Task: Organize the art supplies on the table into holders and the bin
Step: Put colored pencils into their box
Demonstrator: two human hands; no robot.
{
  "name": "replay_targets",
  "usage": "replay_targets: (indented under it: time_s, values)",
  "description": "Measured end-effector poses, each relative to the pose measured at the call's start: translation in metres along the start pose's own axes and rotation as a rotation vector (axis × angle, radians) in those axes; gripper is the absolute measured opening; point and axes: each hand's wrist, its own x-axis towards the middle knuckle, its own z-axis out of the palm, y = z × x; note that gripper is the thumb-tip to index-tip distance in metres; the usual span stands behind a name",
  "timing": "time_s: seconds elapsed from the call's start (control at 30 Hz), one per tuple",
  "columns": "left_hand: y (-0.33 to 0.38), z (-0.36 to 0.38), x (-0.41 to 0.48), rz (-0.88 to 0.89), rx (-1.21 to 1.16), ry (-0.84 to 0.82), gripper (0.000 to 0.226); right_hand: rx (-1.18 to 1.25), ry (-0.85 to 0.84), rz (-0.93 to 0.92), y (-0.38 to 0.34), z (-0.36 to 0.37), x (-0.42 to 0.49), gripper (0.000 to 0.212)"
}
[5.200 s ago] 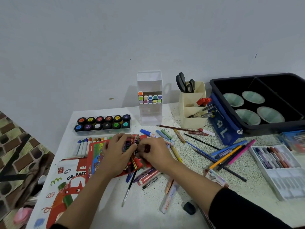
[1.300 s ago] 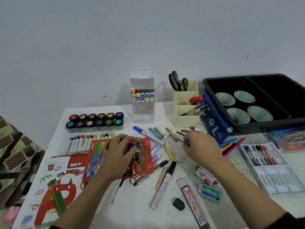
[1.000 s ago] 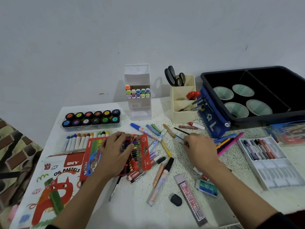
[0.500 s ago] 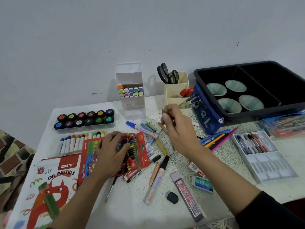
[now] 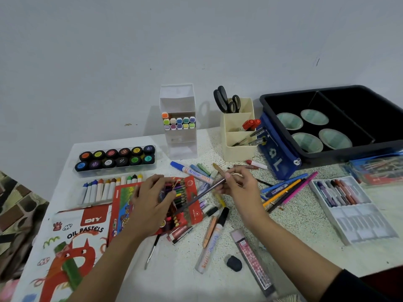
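Your L hand [image 5: 150, 199] lies on the red pencil pack [image 5: 194, 211]. Its fingers are bent over the row of coloured pencils inside, gripping the pack flat on the table [image 5: 305, 227]. Your R hand [image 5: 239, 188] is just right of the pack, raised off the table. Thumb & fingertips pinch the back end of a dark pencil [image 5: 202, 192], which slants down-left w/ its tip over the pack's open flap, close to your L thumb. Can't tell if the tip touches the pack.

Rest, all placed from the pack:
- Straight behind: white marker tower [image 5: 178, 101] w/ 2 rows of coloured caps on its middle shelf.
- Behind & right: cream holder [image 5: 238, 152], black scissors [image 5: 226, 101] standing in its back slot, red-capped pens in the middle slot.
- Further right: blue pouch [image 5: 277, 158] leaning on the black bin [image 5: 349, 152], w/ 4 pale bowls [image 5: 309, 142] in the bin's left compartment.
- Behind & left: tray of paint pots [image 5: 115, 159]. Btwn it & the pack is a row of oil pastel sticks [image 5: 109, 188].
- Left, nearer you: OIL PASTELS lid [image 5: 72, 247], right up against the pack.
- Just behind its right corner: blue-capped marker [image 5: 189, 170].
- Near-right: black-capped marker [image 5: 212, 238]. Nearer you lie a black eraser [image 5: 234, 263] & a lead refill case [image 5: 253, 258].
- Right, past your R hand: loose coloured pencils [image 5: 287, 190]. Well right is a white pen tray [image 5: 357, 223].
- Near edge: thin brush [image 5: 152, 251] poking out from under it.
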Motion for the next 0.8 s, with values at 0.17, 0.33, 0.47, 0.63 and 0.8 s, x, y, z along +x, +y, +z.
replay_targets:
  time_s: [0.17,0.33,0.47,0.63,0.8]
  values:
    - [-0.001,-0.001,0.001,-0.017,-0.007,-0.016,0.049,-0.073,0.130,-0.009,0.003,-0.001,0.006,0.005]
    - [0.001,-0.002,-0.001,0.013,-0.023,0.005,0.042,-0.156,0.140,-0.024,0.003,0.000,0.006,0.003]
    - [0.003,-0.001,-0.001,0.021,0.019,0.026,0.047,-0.180,0.051,-0.049,-0.001,0.007,0.000,0.003]
    - [0.004,0.001,-0.001,0.043,0.032,0.040,0.044,-0.087,0.052,0.056,-0.005,-0.005,0.007,0.005]
    - [0.007,0.004,-0.001,0.043,0.012,0.040,0.042,-0.082,-0.035,0.083,-0.003,0.004,-0.003,0.007]
